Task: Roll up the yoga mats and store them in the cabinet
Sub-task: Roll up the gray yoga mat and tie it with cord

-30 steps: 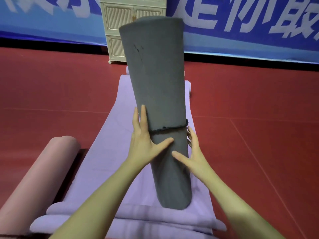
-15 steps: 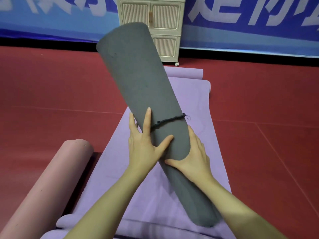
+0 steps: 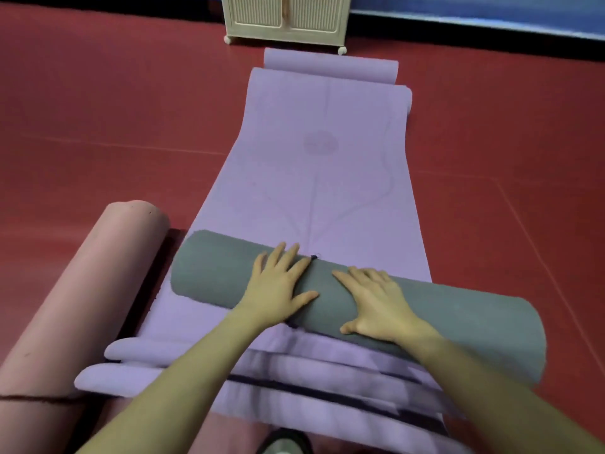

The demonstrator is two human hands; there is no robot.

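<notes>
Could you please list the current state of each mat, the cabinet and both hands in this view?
Rolled grey foam yoga mat: tied with a dark string, lying crosswise on the purple mat.
Purple yoga mat: unrolled on the floor.
Rolled pink yoga mat: tied, lying on the floor at left.
Cream slatted cabinet: doors closed.
Left hand: flat on the grey roll.
Right hand: flat on the grey roll.

I'm seeing both hands, left hand (image 3: 280, 286) and right hand (image 3: 376, 303), pressing flat on the rolled grey mat (image 3: 458, 316) lying across the purple mat (image 3: 320, 165); pink roll (image 3: 82, 290) sitting beside.
</notes>
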